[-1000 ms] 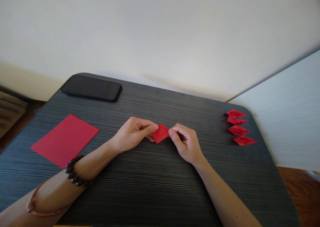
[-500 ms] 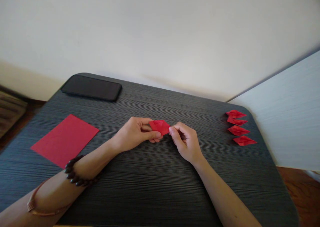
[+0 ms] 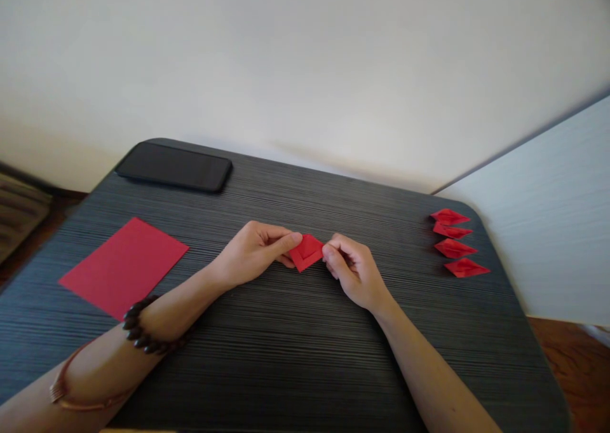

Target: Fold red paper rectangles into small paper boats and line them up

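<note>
A small folded piece of red paper (image 3: 307,252) is held just above the dark striped table (image 3: 286,357) near its middle. My left hand (image 3: 255,252) pinches its left edge between thumb and forefinger. My right hand (image 3: 355,271) pinches its right corner with curled fingers. The paper's face shows creased folds forming a pointed shape. A dark bead bracelet (image 3: 143,328) and a thin bangle (image 3: 71,398) are on my left forearm, which rests on the table.
A flat red paper sheet (image 3: 124,266) lies at the table's left. A black phone (image 3: 175,166) rests at the far left corner. Several folded red paper pieces (image 3: 455,242) are lined up near the right edge. A pale wall stands behind.
The folded paper was tipped up and turned half a second ago; now it lies flatter between my fingers, showing its creased face. Both hands stayed in place.
</note>
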### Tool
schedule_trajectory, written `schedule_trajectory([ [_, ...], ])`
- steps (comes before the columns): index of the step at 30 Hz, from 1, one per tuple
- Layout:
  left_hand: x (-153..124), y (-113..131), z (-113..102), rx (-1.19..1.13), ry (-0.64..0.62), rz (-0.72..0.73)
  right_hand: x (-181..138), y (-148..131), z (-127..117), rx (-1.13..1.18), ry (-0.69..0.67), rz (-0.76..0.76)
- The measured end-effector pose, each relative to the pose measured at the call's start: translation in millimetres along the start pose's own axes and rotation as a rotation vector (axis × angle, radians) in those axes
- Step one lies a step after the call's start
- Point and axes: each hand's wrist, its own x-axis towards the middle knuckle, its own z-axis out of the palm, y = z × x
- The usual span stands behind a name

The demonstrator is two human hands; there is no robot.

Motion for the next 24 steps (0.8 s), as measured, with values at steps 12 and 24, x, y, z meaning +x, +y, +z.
schedule_trajectory([
  [12, 4, -11, -13, 0.499, -0.02, 0.329, 2, 7, -11, -0.164, 0.078, 0.024],
  [24, 4, -12, -12, 0.654, 0.053, 0.34, 0, 8, -14, -0.339, -0.056, -0.148],
])
